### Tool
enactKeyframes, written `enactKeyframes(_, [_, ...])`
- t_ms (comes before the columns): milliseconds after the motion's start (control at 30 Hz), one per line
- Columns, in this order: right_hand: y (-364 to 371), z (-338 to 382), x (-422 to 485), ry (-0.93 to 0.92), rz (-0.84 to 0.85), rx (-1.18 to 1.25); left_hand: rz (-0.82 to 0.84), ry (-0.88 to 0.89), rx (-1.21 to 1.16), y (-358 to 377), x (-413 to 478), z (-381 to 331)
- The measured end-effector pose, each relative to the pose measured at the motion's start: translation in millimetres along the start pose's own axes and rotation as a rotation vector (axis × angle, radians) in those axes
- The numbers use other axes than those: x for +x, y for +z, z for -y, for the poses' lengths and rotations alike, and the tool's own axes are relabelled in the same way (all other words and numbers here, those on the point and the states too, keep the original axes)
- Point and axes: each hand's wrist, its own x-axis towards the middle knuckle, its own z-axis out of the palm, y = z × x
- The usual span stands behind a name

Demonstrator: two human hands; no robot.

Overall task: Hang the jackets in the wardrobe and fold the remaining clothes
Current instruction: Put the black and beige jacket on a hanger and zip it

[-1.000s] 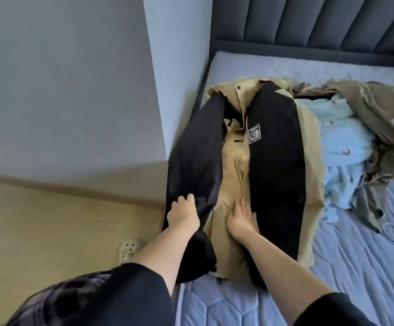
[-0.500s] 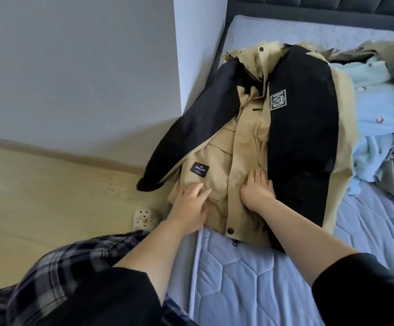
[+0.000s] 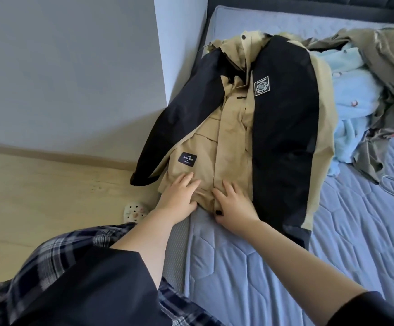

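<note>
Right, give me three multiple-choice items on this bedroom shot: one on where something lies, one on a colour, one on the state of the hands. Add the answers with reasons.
1. Where does the pale blue fleece garment lie?
A. On the floor
B. On the mattress, to the right of the jacket
C. Under the shoe

2. What colours is the jacket?
A. Red and white
B. All grey
C. Tan and black

3. How are the hands placed?
A. Both lie flat on the jacket's lower front
B. Both hold a hanger
C. One grips the shoe

Answers:
1. B: the blue fleece is bunched on the mattress beside the jacket's right edge.
2. C: a tan body with black sleeves.
3. A: the left hand and right hand press with straight fingers near the hem.
</note>
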Motion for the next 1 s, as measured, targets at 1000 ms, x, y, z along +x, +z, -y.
enactKeyframes(1000, [-57.1,-40.5,-16.3,0.049,0.527,0.484,0.213,-0.632,0.046,-30.5,-5.0,38.1])
